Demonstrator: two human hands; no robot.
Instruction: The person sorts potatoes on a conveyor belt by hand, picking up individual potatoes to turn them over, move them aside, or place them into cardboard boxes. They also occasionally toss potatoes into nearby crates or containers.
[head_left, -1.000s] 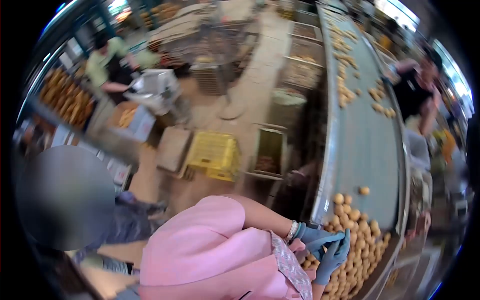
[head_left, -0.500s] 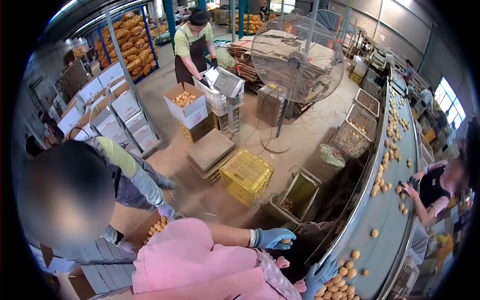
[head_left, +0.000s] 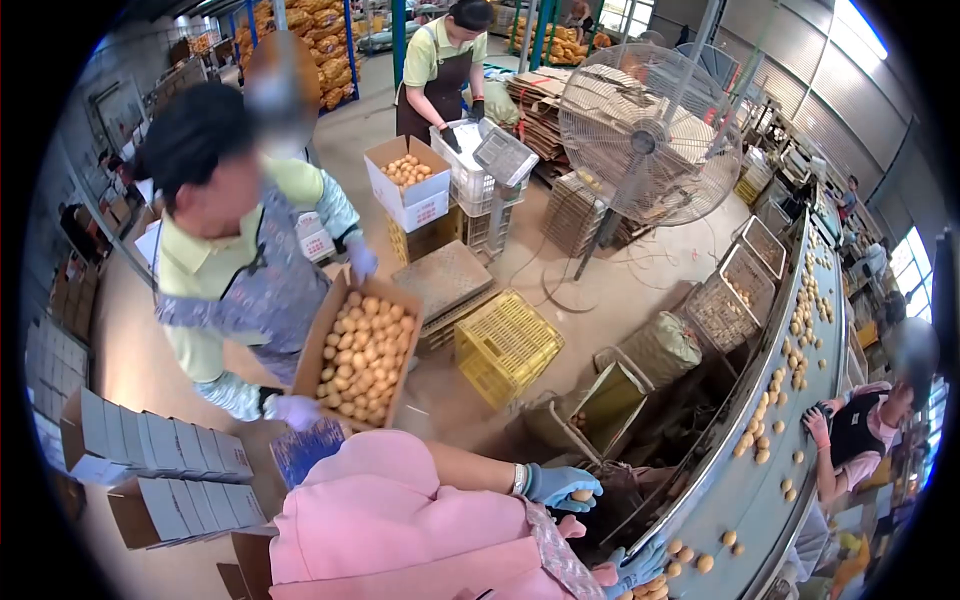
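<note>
My left hand point(head_left: 556, 484), in a blue glove with a watch at the wrist, is closed around a round tan potato point(head_left: 582, 495), held beside the conveyor. My right hand point(head_left: 636, 568), also blue-gloved, lies at the conveyor's near edge with its fingers stretched out. It touches or hovers over a cluster of potatoes point(head_left: 652, 588), partly cut off by the frame's lower edge. More potatoes point(head_left: 765, 410) lie along the green conveyor belt point(head_left: 730, 490).
At left, a co-worker point(head_left: 235, 270) holds a carton of potatoes point(head_left: 362, 350). Ahead are a yellow crate point(head_left: 508, 345), a large fan point(head_left: 650, 140) and an open-topped sack point(head_left: 608, 410). Another person point(head_left: 865, 430) works across the belt. Folded cartons point(head_left: 170, 445) stand lower left.
The view has shifted, so the scene sits farther right. The co-worker at left has straightened and lifted the potato carton. My left hand still holds its potato; my right stays at the belt.
</note>
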